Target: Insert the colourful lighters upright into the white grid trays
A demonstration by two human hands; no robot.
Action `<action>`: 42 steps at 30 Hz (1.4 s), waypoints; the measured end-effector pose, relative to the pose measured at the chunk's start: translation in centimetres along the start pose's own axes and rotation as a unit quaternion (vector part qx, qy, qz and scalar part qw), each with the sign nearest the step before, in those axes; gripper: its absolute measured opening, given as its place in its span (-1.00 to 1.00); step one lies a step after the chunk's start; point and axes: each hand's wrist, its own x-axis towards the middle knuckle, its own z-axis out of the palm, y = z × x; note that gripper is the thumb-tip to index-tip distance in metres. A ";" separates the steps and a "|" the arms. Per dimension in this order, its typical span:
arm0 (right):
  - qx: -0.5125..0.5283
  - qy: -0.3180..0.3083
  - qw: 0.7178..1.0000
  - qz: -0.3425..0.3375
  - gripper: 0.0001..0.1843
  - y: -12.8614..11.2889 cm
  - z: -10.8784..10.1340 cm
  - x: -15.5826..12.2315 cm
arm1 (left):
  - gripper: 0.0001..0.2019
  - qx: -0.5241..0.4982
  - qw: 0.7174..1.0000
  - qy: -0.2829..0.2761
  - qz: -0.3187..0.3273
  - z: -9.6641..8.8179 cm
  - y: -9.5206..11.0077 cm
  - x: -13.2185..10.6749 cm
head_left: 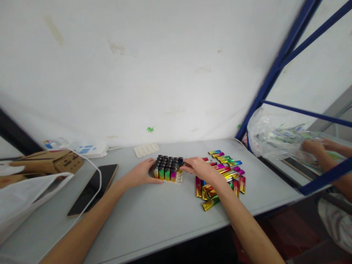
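Observation:
Several upright lighters (167, 171) with black tops and shiny rainbow bodies stand in close rows in a pale tray (179, 178) with round holes. The tray's right end shows bare holes. My left hand (141, 172) wraps the left side of the block, thumb along the front and fingers behind. At the right end, my right hand (196, 167) has its fingers pinched on a dark-topped lighter (180, 161), partly hidden by the fingertips. Beneath and beyond my right forearm lies a loose spread of shiny metallic-coloured flat pieces (224, 170), shaped like lighter bodies.
A second pale holed tray (146, 149) lies by the wall. To the left are a dark tablet-like slab (93, 189), a white cable (99, 179), a cardboard box (52, 161) and a white plastic bag (24, 198). Beyond the blue frame (271, 79), another person's hands (316, 146) touch clear plastic.

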 end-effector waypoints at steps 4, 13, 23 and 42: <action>-0.052 0.016 0.996 0.069 -0.61 -0.7 0.4 0.1 | -0.34 -0.007 1.000 -0.005 0.004 -0.1 0.1 -0.1; -0.098 0.126 0.966 0.203 -0.66 8.9 -3.8 -1.7 | -0.37 0.003 1.000 0.002 -0.001 -0.2 0.4 0.1; -0.109 0.002 0.969 0.223 -0.70 14.3 -3.7 -2.9 | -0.36 0.017 1.000 -0.006 0.018 0.2 -0.6 0.3; 0.407 0.287 0.846 0.189 -0.45 7.3 -0.3 1.6 | -0.39 0.022 1.000 0.003 0.011 0.2 -0.5 0.1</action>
